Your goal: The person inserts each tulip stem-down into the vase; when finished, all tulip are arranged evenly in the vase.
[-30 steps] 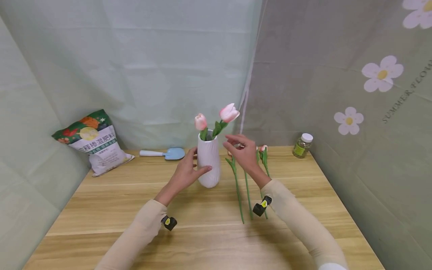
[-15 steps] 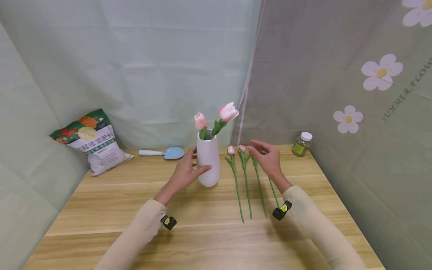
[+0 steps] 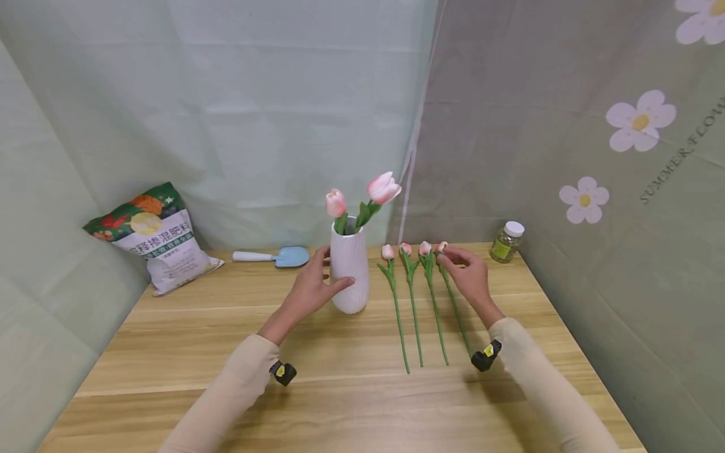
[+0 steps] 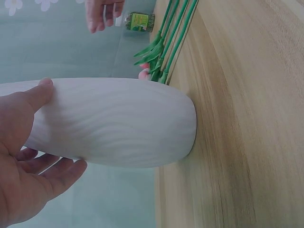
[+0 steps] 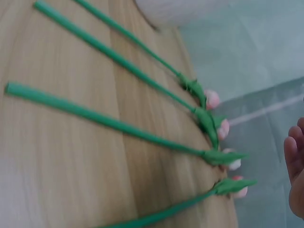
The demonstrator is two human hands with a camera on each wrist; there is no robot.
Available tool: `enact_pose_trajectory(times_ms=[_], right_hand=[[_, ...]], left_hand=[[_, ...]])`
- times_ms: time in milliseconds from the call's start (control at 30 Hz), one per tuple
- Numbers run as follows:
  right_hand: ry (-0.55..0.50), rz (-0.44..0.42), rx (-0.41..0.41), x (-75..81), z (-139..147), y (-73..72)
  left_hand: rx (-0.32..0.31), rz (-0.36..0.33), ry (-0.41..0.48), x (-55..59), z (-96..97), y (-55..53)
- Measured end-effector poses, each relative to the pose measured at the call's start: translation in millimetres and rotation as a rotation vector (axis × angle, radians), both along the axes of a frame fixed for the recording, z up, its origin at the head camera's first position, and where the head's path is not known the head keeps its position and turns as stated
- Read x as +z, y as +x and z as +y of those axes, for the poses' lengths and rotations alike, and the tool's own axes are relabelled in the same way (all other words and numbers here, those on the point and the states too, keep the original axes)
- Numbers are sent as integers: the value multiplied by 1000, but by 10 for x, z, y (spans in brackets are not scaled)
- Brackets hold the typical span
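In the head view my left hand (image 3: pixel 311 288) holds the white ribbed vase (image 3: pixel 349 270) from its left side, thumb across the front and fingers behind. The left wrist view shows the thumb and fingers on opposite sides of the vase (image 4: pixel 118 123). Two pink tulips (image 3: pixel 384 189) stand in its mouth. Several more pink tulips lie side by side to the right of the vase, green stems toward me. By the flower head of the rightmost tulip (image 3: pixel 453 302) is my right hand (image 3: pixel 469 275), fingers loosely bent; the right wrist view shows that hand (image 5: pixel 297 166) apart from the tulips.
Behind to the left, a blue trowel (image 3: pixel 291 257) with a white handle lies on the wooden table (image 3: pixel 340 390). A fertilizer bag (image 3: pixel 164 242) leans at the back left corner. At the back right stands a small white-capped jar (image 3: pixel 506 242). Cloth walls enclose the table.
My right hand has moved from beside the vase rightward over the lying tulips to the rightmost one, uncovering the flower heads. The left hand and vase have stayed in place.
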State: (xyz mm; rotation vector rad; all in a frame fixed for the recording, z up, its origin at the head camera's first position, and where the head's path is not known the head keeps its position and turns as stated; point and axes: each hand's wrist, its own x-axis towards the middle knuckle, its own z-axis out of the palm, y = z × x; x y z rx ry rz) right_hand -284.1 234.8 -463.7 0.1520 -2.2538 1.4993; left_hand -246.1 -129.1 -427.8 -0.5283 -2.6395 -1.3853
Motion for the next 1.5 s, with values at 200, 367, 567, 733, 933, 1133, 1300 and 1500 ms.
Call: enact_pose_trajectory(times_ms=[200,367,567,733,933,1133,1300,1500], right_hand=[[51,-60,-29,-124,154,-40],[93,-104,-29,-198,257,-70],[145,-178,-32,-295,357,-67],[157,-257,-23,-380,413,-37],[191,-278,16,-466,454,-13],[262,-285,18,-495,449,0],[292,-299,26,-505,443,4],[328,-304,32,-508,434,-1]], left_hand=[[-1,-1,1,1,1,-1],[-1,0,0,-1,-1,-3],[0,-1,-1,5,4,2],[5,-5,-5,6,9,4],[4,-13,2,16,10,7],[2,-7,2,15,8,4],[0,-5,2,10,9,-2],[0,-6,-2,1,3,-4]])
